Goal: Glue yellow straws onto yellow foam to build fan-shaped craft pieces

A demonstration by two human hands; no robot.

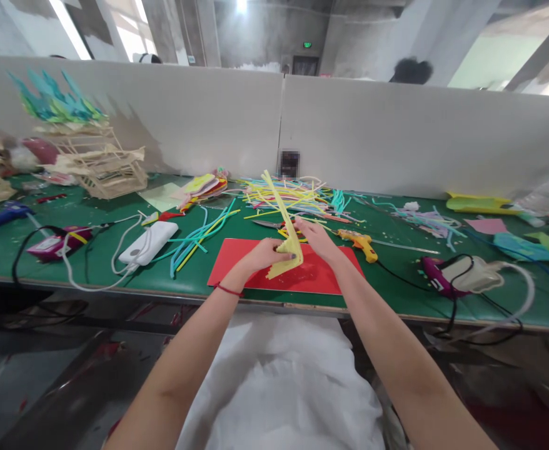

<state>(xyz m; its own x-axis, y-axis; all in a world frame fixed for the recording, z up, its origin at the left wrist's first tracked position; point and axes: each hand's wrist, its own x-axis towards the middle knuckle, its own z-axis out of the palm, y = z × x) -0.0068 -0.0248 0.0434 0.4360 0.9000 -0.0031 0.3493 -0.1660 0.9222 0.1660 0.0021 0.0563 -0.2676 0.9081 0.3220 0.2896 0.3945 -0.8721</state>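
Note:
My left hand (266, 254) is closed around the lower end of a yellow foam strip bundle (284, 234) that rises up and away from me. My right hand (316, 238) pinches the same yellow foam from the right side, fingers curled on it. Both hands hover over a red sheet (321, 278) lying on the green table (68, 265). Just beyond the hands lie scissors (269, 224) and a yellow glue gun (359, 241). A pile of thin coloured foam strips (293, 195) spreads behind them.
A white power bank (149, 242) with cables lies left of the red sheet. A purple glue gun (457, 275) with cords sits at the right. Wooden stick models (97, 161) stand at the back left. Foam offcuts (518, 245) lie far right. A white partition (396, 134) backs the table.

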